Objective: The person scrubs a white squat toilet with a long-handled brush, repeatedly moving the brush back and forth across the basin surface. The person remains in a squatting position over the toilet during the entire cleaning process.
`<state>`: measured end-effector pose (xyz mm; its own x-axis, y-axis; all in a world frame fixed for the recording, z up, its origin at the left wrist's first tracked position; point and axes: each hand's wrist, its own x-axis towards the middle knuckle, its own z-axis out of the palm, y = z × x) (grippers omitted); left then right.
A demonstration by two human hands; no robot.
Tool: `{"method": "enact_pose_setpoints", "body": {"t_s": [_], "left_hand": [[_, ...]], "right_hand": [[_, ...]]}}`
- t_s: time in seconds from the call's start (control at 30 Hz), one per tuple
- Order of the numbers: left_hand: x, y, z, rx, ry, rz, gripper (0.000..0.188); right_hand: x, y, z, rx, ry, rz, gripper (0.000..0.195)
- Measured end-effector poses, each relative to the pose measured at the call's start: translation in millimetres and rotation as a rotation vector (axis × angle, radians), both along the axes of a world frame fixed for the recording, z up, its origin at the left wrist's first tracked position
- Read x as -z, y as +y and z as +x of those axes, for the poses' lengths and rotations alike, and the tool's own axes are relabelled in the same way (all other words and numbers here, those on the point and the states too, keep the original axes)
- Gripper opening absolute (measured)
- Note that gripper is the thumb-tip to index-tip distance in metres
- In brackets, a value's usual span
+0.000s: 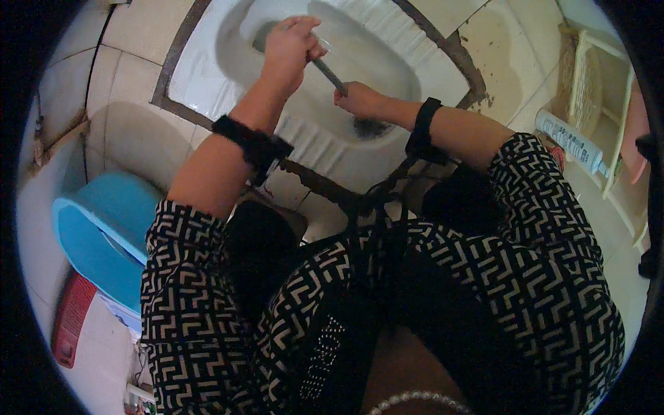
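Note:
A white ceramic squat toilet (358,124) set in the tiled floor lies before me. Both of my hands are over its bowl, on one thin grey rod (329,75). Farther up the rod, my left hand (295,44) is wrapped around it, with some fingers partly extended. My right hand (358,98) grips the rod lower down, nearer to me. In line with the rod, just beyond my right hand, a dark patch (371,127) shows in the bowl; I cannot tell whether it is brush bristles or the drain opening. Black straps (425,127) circle both forearms.
A blue plastic basin (98,223) stands at my left, above a red plastic object (75,321). On the right are a cream plastic rack (581,93) and a labelled bottle (570,142). A rough dark border (176,57) frames the toilet.

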<state>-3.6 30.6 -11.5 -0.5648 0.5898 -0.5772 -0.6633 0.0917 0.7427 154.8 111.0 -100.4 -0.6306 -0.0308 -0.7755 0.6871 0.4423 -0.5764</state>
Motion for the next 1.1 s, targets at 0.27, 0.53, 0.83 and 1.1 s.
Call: {"method": "enact_pose_setpoints", "body": {"t_s": [0.27, 0.53, 0.83, 1.1], "left_hand": [[1.3, -64.4, 25.0, -0.232, -0.181, 0.113, 0.017], [-29.8, -65.3, 32.1, -0.275, -0.111, 0.215, 0.019], [-28.8, -23.2, 19.2, 0.022, -0.06, 0.106, 0.022], [-26.3, -9.4, -0.3, 0.146, -0.057, 0.001, 0.021]], "right_hand": [[-14.1, 17.3, -13.9, -0.509, 0.11, 0.119, 0.016], [-35.2, 39.6, -34.9, -0.546, 0.234, 0.174, 0.017], [-41.0, 27.0, 5.1, -0.148, 0.197, 0.172, 0.015], [-29.6, -14.5, 10.0, 0.227, 0.089, 0.071, 0.024]]}}
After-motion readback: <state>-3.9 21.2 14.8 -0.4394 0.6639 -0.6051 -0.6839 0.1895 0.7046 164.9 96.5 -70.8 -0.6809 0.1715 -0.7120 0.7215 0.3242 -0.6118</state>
